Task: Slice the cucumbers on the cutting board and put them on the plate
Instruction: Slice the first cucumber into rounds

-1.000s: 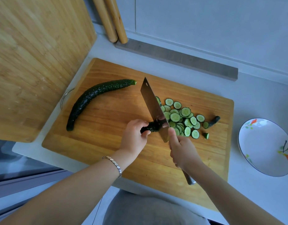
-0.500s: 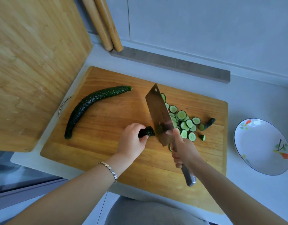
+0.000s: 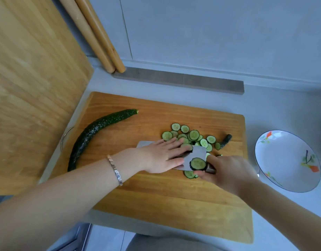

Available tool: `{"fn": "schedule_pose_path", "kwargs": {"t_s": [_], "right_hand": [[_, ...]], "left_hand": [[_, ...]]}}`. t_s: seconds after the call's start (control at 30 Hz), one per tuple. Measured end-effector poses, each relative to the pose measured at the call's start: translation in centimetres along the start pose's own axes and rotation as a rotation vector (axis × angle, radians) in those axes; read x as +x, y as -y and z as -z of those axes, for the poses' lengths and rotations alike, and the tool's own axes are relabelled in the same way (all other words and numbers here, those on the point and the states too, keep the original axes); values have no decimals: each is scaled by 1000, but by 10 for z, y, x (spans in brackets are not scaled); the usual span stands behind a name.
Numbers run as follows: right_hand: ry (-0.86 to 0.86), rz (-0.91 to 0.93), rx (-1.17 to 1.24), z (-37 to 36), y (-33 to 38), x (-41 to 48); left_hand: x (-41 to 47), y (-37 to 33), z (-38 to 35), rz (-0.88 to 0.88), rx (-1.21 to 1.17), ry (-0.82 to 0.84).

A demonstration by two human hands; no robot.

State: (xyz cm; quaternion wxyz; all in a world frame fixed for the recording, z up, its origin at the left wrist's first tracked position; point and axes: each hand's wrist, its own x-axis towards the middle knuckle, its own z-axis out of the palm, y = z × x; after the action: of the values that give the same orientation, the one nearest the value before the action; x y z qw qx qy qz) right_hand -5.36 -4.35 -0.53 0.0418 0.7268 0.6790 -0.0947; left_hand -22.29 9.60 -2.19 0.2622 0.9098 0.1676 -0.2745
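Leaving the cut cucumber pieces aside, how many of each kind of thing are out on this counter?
boards: 2, the cutting board and the leaning board
wooden rods: 2
whole cucumber: 1
cleaver: 1
plate: 1
grey strip: 1
Total: 8

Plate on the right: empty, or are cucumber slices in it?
Empty. The plate shows only its painted flowers; the slices lie on the cutting board, one on the knife.
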Motion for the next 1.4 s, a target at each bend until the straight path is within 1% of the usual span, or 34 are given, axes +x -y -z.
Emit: {"fn": "schedule_pose_path", "kwargs": {"t_s": [0.07, 0.13, 0.2, 0.27, 0.33, 0.4, 0.43, 0.47, 0.5, 0.53, 0.6, 0.67, 0.77, 0.8, 0.97, 1.07, 1.17, 1.23, 1.3, 1.33, 1.4], "right_hand": [[-108, 65, 27, -7, -5, -2], [-210, 117, 16, -20, -10, -5], [-239, 150, 42, -28, -15, -9], [-203, 112, 61, -28, -18, -12], [-132, 63, 72, -25, -23, -16], [-57, 16, 65, -20, -26, -20], [-33, 12, 40, -17, -28, -20], [8, 5, 11, -13, -30, -20], [47, -26, 8, -11, -30, -19], [47, -50, 28, -10, -28, -19], [-65, -37, -11, -13, -31, -14], [-186, -37, 7, -21, -32, -9], [-197, 32, -38, -30, -32, -5], [-230, 44, -51, -31, -32, -6], [-260, 57, 35, -38, -39, -12], [-287, 62, 58, -37, -42, -15], [-308, 57, 66, -33, -43, -18], [-308, 48, 68, -31, -43, -17], [-307, 34, 63, -30, -41, -15], [-311, 23, 55, -29, -38, -13], [-299, 9, 33, -29, -33, -9]], "left_hand": [[14, 6, 1, 13, -38, -2], [25, 12, 2, 15, -12, -49], [35, 16, 4, 23, 15, -92], [41, 21, 5, 55, 71, -115], [47, 24, 8, 114, 138, -181], [48, 23, 13, 163, 115, -343], [44, 20, 17, 164, 63, -423], [38, 17, 20, 135, -2, -465], [30, 12, 21, 87, -50, -449], [20, 8, 21, 38, -60, -392], [3, -2, 15, -20, 32, -235], [-3, -5, 5, -17, 113, -124], [6, 2, -1, 14, 89, -70], [9, 4, 0, 16, 80, -60], [33, 15, 7, 37, 63, -60], [44, 24, 13, 109, 25, -80], [52, 34, 19, 239, 27, -184], [52, 29, 25, 271, 5, -275], [47, 11, 29, 170, 9, -335], [43, -2, 29, 91, 27, -325], [32, -29, 24, -42, 71, -240]]}}
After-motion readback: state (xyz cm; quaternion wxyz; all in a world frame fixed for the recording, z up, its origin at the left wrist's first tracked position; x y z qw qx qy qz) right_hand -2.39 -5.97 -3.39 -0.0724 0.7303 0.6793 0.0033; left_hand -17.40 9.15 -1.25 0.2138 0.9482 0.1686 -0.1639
